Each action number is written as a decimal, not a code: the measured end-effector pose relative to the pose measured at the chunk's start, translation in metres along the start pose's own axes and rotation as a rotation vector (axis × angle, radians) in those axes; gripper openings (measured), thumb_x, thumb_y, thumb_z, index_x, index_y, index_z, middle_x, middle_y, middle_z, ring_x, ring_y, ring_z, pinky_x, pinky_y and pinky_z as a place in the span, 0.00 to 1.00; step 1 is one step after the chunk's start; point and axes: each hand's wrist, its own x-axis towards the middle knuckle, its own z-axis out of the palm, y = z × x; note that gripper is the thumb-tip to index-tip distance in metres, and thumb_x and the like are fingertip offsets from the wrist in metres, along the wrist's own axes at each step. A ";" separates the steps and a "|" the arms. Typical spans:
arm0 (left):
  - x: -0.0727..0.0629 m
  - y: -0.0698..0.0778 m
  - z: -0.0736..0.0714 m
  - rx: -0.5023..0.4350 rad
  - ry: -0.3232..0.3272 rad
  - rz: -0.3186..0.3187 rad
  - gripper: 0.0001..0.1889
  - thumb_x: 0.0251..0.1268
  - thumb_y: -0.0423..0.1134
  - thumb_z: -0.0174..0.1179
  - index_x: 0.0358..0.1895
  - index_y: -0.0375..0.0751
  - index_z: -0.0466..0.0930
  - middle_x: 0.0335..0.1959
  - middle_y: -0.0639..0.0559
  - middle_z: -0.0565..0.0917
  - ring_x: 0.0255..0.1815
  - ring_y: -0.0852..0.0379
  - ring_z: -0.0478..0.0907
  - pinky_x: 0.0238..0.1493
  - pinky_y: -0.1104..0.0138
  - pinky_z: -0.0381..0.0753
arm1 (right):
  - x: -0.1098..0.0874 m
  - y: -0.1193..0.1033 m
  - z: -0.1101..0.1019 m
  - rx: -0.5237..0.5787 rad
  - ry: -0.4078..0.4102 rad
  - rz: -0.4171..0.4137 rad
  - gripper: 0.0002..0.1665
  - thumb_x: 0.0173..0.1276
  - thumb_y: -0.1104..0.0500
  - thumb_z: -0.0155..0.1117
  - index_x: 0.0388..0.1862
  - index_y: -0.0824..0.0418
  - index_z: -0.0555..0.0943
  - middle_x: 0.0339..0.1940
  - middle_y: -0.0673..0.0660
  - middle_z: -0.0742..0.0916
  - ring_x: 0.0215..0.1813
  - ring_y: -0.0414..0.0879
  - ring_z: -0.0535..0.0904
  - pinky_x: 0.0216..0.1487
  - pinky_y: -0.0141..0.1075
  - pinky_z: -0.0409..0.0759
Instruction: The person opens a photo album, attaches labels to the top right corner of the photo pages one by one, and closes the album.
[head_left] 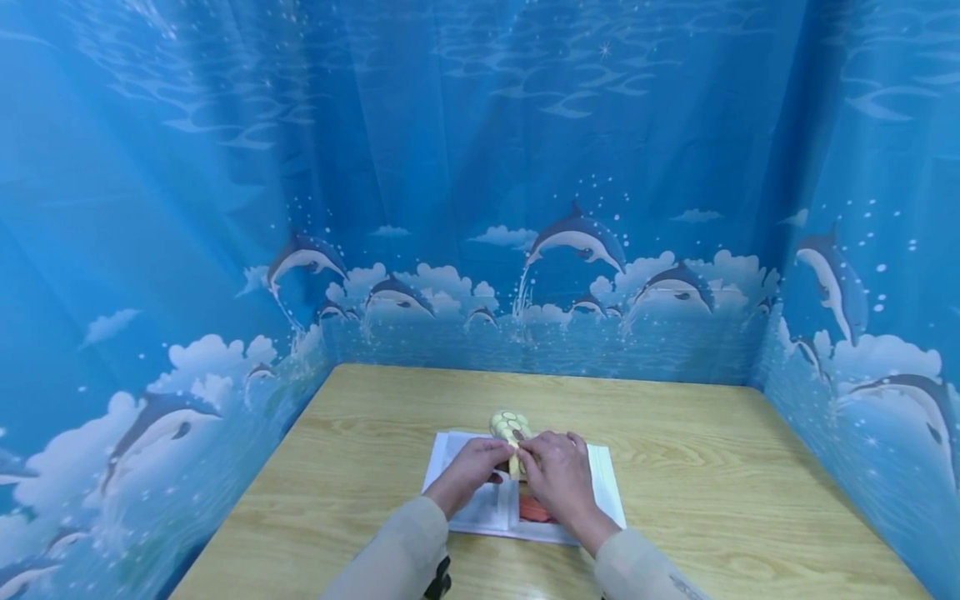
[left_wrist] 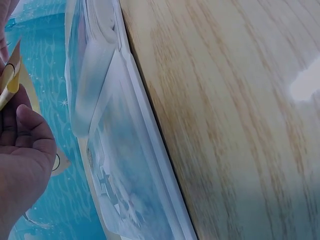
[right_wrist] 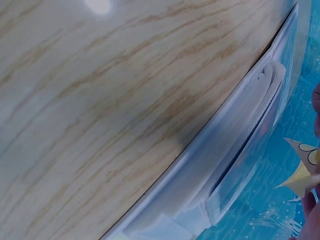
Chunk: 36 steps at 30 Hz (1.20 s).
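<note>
A yellow paper piece [head_left: 507, 424] printed with dark-outlined circles is held up over an open book [head_left: 480, 510] with white-bordered pages. On its left side, my left hand [head_left: 474, 470] pinches the lower strip between thumb and fingertips. From the right, my right hand [head_left: 562, 477] grips the same paper, its fingers close to the left ones. The paper looks curled or folded in the left wrist view, where the yellow paper [left_wrist: 10, 82] stands above the left palm. At the right wrist view's edge, a pointed paper corner [right_wrist: 300, 179] sticks out beside the fingers.
The book lies on a wood-grain table [head_left: 360, 467]; an orange-red patch [head_left: 534, 508] shows on its right page. Blue curtains [head_left: 480, 167] with dolphins, clouds and waves surround the table's back and sides.
</note>
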 end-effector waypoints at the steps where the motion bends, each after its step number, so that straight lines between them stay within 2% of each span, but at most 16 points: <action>1: 0.000 0.000 0.000 -0.001 -0.001 0.003 0.13 0.72 0.39 0.55 0.43 0.31 0.84 0.31 0.51 0.83 0.35 0.57 0.77 0.38 0.66 0.80 | 0.000 0.000 0.000 -0.001 -0.001 -0.001 0.06 0.62 0.56 0.72 0.37 0.55 0.88 0.35 0.50 0.89 0.42 0.48 0.84 0.60 0.56 0.72; 6: 0.000 -0.001 0.000 -0.010 -0.001 0.015 0.13 0.73 0.38 0.54 0.43 0.29 0.83 0.29 0.53 0.82 0.33 0.58 0.77 0.37 0.67 0.79 | 0.000 0.000 0.000 0.011 0.008 -0.006 0.06 0.63 0.56 0.71 0.38 0.54 0.88 0.37 0.50 0.89 0.44 0.48 0.84 0.59 0.55 0.73; 11: 0.000 -0.002 0.000 -0.001 0.011 0.012 0.14 0.73 0.38 0.53 0.45 0.29 0.83 0.31 0.52 0.84 0.34 0.58 0.78 0.40 0.62 0.81 | 0.000 0.002 0.000 0.021 0.030 -0.006 0.07 0.61 0.55 0.74 0.38 0.54 0.88 0.40 0.51 0.89 0.45 0.48 0.84 0.59 0.56 0.73; 14: 0.000 -0.001 0.000 0.010 0.018 -0.003 0.13 0.74 0.38 0.53 0.46 0.30 0.83 0.32 0.51 0.84 0.35 0.57 0.78 0.44 0.59 0.82 | 0.001 0.003 -0.002 0.015 0.024 0.000 0.09 0.61 0.53 0.75 0.39 0.54 0.88 0.42 0.51 0.89 0.47 0.48 0.84 0.61 0.55 0.73; 22: 0.000 0.004 -0.003 0.016 0.013 -0.049 0.12 0.74 0.39 0.53 0.45 0.34 0.83 0.36 0.49 0.85 0.42 0.51 0.80 0.47 0.58 0.82 | 0.003 0.007 -0.001 0.022 0.049 -0.004 0.09 0.60 0.55 0.75 0.38 0.55 0.89 0.42 0.51 0.89 0.47 0.48 0.84 0.61 0.55 0.73; 29: 0.002 0.003 -0.002 0.006 0.006 -0.026 0.12 0.73 0.38 0.53 0.45 0.33 0.83 0.35 0.49 0.85 0.39 0.55 0.80 0.47 0.58 0.82 | 0.003 0.009 0.000 -0.006 0.074 -0.044 0.07 0.60 0.57 0.75 0.36 0.56 0.89 0.41 0.52 0.89 0.46 0.48 0.84 0.60 0.55 0.74; 36: 0.002 0.003 -0.001 -0.002 0.008 -0.001 0.13 0.73 0.38 0.54 0.44 0.31 0.83 0.33 0.49 0.85 0.38 0.53 0.80 0.44 0.60 0.82 | 0.002 0.010 -0.001 0.021 0.100 -0.070 0.08 0.58 0.56 0.77 0.36 0.55 0.89 0.41 0.51 0.88 0.46 0.48 0.83 0.60 0.55 0.73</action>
